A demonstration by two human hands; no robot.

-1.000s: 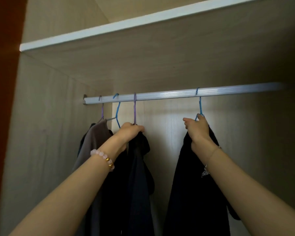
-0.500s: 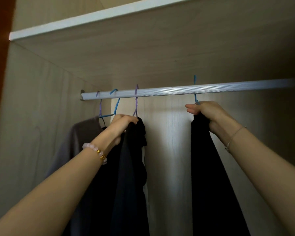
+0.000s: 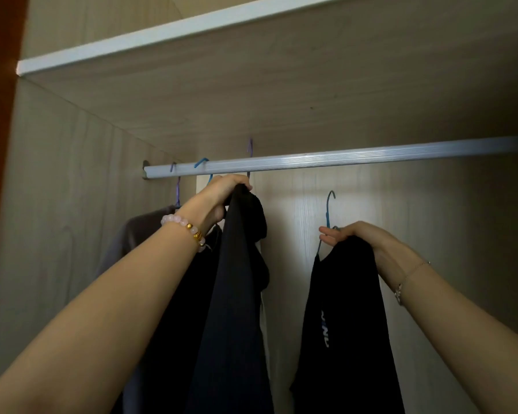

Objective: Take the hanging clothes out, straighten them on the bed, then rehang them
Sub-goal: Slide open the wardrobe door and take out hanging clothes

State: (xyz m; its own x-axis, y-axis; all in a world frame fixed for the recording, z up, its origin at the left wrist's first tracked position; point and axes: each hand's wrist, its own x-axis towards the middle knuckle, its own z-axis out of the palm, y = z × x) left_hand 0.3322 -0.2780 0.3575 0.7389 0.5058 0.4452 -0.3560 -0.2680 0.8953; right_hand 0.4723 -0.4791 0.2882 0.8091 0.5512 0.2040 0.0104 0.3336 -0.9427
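Note:
A silver rail (image 3: 335,159) runs across the wardrobe. My right hand (image 3: 362,237) grips the top of a black garment with white lettering (image 3: 344,318) on a blue hanger (image 3: 329,209), whose hook hangs free below the rail. My left hand (image 3: 222,192) grips the top of a dark navy garment (image 3: 237,294) on a purple hanger (image 3: 249,150); its hook stands raised above the rail. A grey garment (image 3: 132,237) and another black one (image 3: 189,288) hang at the left on a purple hanger (image 3: 177,186) and a blue one (image 3: 202,164).
The wardrobe's left side wall (image 3: 60,219) is close to the hanging clothes. A shelf with a white front edge (image 3: 168,34) sits just above the rail. The back panel (image 3: 449,222) to the right of my right hand is bare.
My right hand has lifted the blue hanger off the rail and lowered it with the black garment. My left hand has pushed the purple hanger's hook up above the rail.

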